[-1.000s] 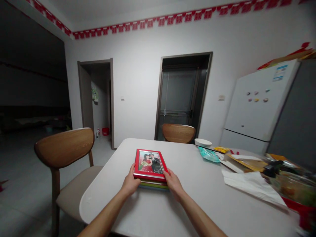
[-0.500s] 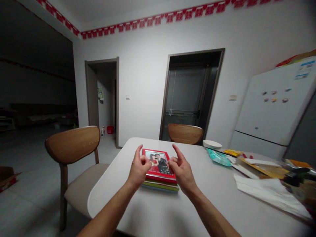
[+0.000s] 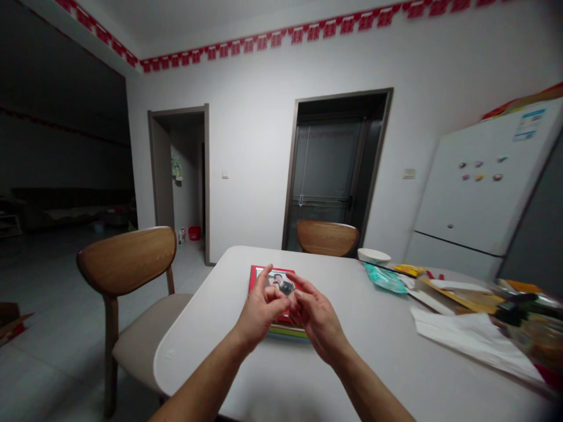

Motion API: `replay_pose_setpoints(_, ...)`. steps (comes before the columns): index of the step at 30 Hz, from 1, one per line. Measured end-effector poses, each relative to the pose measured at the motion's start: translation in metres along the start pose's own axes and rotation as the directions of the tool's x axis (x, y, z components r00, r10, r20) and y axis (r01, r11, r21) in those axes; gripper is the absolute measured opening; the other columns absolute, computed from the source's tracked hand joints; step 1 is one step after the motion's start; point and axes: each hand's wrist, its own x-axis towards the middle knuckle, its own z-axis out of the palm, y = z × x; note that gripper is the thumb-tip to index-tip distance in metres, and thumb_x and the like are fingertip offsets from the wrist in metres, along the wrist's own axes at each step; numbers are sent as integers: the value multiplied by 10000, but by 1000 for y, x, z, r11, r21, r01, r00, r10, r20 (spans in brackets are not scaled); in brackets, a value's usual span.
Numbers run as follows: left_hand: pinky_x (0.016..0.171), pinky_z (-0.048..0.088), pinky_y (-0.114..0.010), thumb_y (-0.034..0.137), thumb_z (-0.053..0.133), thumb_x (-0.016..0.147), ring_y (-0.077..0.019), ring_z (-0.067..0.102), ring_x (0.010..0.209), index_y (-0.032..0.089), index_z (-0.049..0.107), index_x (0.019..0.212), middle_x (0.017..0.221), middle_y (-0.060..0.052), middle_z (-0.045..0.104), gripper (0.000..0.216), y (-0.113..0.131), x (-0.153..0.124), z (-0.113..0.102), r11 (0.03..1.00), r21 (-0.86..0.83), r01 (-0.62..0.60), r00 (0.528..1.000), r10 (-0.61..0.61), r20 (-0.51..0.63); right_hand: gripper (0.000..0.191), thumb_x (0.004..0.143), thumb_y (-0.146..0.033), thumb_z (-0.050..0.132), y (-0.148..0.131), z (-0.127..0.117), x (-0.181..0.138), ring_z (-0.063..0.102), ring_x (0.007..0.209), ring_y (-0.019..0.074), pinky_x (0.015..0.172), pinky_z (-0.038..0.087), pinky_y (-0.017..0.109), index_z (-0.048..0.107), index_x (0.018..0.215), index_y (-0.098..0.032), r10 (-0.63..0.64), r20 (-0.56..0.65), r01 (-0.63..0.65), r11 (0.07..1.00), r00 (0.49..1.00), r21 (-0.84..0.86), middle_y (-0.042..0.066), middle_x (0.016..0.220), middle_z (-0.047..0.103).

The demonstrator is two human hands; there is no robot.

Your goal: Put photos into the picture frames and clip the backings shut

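Note:
My left hand (image 3: 259, 309) and my right hand (image 3: 320, 319) are raised close together in front of my body, over the near part of a stack on the table. Their thumbs and fingertips meet or nearly meet. The left index finger points up, and the right fingers stretch to the left; I see nothing held in either hand. Behind them, on top of the stack, lies a red picture frame (image 3: 254, 280) with a photo of two people, partly hidden by my fingers. Beneath it is a green-edged flat item (image 3: 285, 333).
The stack lies on a white table (image 3: 193, 328). To the right are a white bowl (image 3: 373, 256), a teal packet (image 3: 385, 279), white paper (image 3: 470, 340) and assorted clutter. Wooden chairs stand at the left (image 3: 127, 258) and far side (image 3: 328, 238). A white refrigerator (image 3: 466, 217) is at right.
My hands have come inward from either side of the picture frame until they almost touch. They cover more of the photo now. The view has shifted slightly.

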Motion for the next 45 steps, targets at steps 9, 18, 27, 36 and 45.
replay_pose_setpoints(9,346,217,-171,683,344,687,-46,335,305,157,456,479,354,53,415,576,9,2,2,991,38,132,990,-133,36,492,707,-553,433,-7,2,2,238,284,32,324,215,183,361,400,-175,117,5,-117,991,993,69,-82,327,291)
replay_pose_setpoints(18,338,209,-183,738,197,681,-56,306,290,176,411,403,325,53,360,662,-2,-2,4,980,122,154,985,-162,54,575,690,-660,323,0,7,-1,253,263,39,297,183,181,325,370,-182,188,48,-176,965,981,-193,-64,290,317)
replay_pose_setpoints(27,595,401,-242,539,360,768,-144,531,603,178,511,621,610,0,560,418,-14,4,-13,925,374,75,987,-15,-163,461,755,-548,311,15,-20,16,466,438,109,440,356,226,471,514,-189,-57,-73,-10,718,996,-696,-9,462,506)
replay_pose_setpoints(36,860,338,-301,198,608,615,-234,500,977,160,571,919,980,-70,597,309,-64,11,-41,790,596,147,950,55,-307,434,679,-384,480,61,-82,26,539,947,237,812,379,303,549,1032,-142,-86,-182,-131,411,980,-902,109,1026,601)
replay_pose_setpoints(45,822,379,-289,177,606,621,-226,543,923,153,579,916,951,-72,622,297,-68,11,-45,825,525,208,927,4,-375,433,687,-331,441,63,-87,32,547,953,246,803,408,331,527,1056,-124,-86,-325,-237,514,942,-825,119,1025,606)
